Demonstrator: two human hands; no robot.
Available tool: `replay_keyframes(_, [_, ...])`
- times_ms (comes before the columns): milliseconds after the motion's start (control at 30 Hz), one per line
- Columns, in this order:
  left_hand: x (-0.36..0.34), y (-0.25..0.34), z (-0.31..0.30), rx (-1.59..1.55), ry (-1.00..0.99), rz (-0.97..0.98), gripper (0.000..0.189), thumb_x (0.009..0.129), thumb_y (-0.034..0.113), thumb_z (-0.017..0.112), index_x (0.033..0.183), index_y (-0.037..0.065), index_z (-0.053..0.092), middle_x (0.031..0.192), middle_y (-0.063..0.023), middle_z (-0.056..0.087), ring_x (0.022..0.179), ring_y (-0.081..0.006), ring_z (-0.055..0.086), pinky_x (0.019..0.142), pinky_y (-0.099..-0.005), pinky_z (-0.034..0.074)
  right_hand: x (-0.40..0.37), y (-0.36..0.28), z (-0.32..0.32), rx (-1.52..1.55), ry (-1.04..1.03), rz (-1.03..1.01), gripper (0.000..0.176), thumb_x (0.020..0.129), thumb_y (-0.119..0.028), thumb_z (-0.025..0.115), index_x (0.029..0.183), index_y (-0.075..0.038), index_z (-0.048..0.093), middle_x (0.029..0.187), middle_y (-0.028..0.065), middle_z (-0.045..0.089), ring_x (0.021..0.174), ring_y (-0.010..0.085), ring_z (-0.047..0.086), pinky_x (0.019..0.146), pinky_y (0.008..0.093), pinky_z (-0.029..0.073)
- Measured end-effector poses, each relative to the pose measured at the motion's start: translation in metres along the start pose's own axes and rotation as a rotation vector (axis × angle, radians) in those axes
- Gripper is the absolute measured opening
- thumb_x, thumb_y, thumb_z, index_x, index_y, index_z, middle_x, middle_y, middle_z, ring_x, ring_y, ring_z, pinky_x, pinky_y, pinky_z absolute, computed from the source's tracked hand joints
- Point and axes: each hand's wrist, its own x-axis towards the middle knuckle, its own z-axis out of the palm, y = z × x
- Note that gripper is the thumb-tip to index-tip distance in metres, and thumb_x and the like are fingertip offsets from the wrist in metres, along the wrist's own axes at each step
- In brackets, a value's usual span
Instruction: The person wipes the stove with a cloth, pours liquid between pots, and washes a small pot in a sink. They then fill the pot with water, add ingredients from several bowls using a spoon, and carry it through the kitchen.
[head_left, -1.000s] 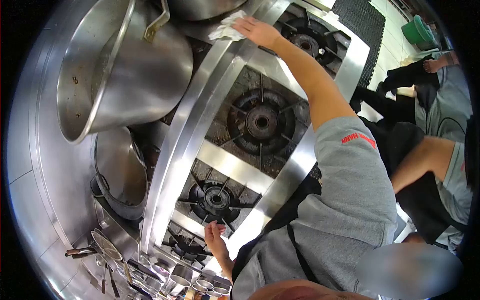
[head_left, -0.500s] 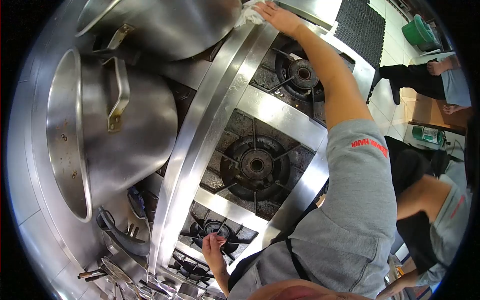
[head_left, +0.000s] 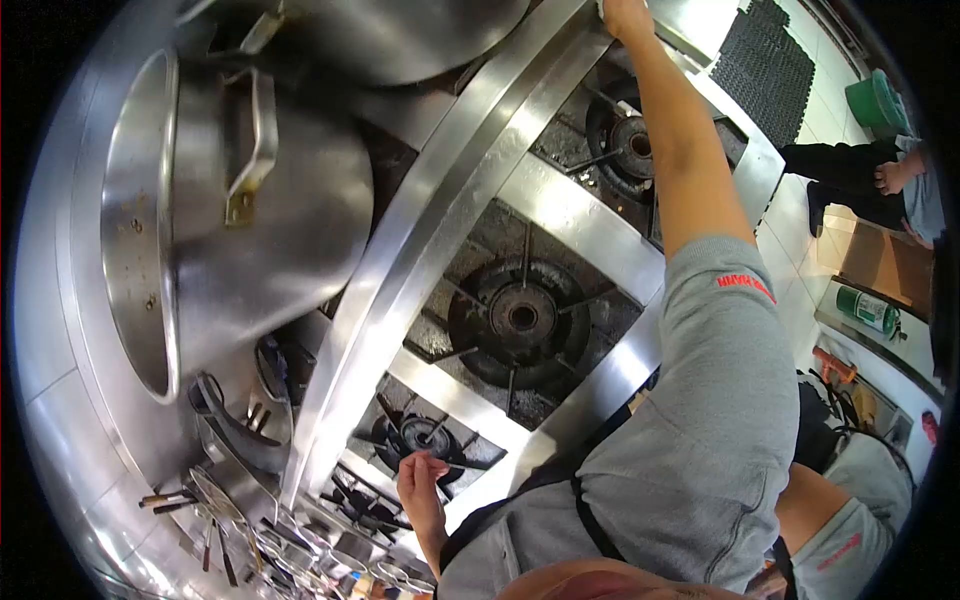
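My right hand (head_left: 626, 16) reaches to the top edge of the view, partly cut off. A sliver of white cloth (head_left: 602, 9) shows beside its fingers, at the far end of the steel rail (head_left: 440, 165). Below that arm lies the far burner (head_left: 634, 146). The middle burner (head_left: 522, 317) has a dark, stained grate. My left hand (head_left: 423, 492) is low in the view by a smaller burner (head_left: 424, 433), its fingertips drawn together; whether anything is between them cannot be made out.
A large steel pot (head_left: 270, 220) lies at the left, with another pot (head_left: 390, 35) above it. Ladles and strainers (head_left: 215, 500) crowd the lower left. A black mat (head_left: 765, 75), a green bucket (head_left: 876, 104) and other people's legs (head_left: 850, 185) and grey sleeve (head_left: 850, 540) are at the right.
The view has shifted, so the stove and pots sit differently in it. My right hand and the cloth are now mostly beyond the top edge. The co-worker at lower right has moved downward.
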Motion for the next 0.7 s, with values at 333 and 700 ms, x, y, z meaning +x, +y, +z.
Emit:
replay_keyframes(333, [0.011, -0.014, -0.018, -0.147, -0.058, -0.003, 0.02, 0.095, 0.016, 0.044, 0.101, -0.001, 0.052, 0.078, -0.0076, 0.057, 0.071, -0.0135, 0.056, 0.068, -0.0263, 0.046, -0.132, -0.018, 0.047, -0.774, -0.112, -0.679, 0.018, 0.076, -0.014, 0.052, 0.075, -0.003, 0.066, 0.077, 0.019, 0.065, 0.074, 0.0349, 0.065, 0.067, 0.0439, 0.052])
replay_keyframes(700, [-0.02, -0.046, -0.096, -0.353, 0.084, 0.135, 0.019, 0.094, 0.018, 0.045, 0.093, 0.001, 0.053, 0.071, -0.0054, 0.056, 0.066, -0.0136, 0.054, 0.065, -0.027, 0.043, -0.35, -0.112, 0.083, -0.638, -0.477, -0.754, 0.014, 0.068, -0.013, 0.059, 0.071, -0.003, 0.066, 0.075, 0.0178, 0.065, 0.073, 0.03, 0.065, 0.068, 0.0393, 0.052])
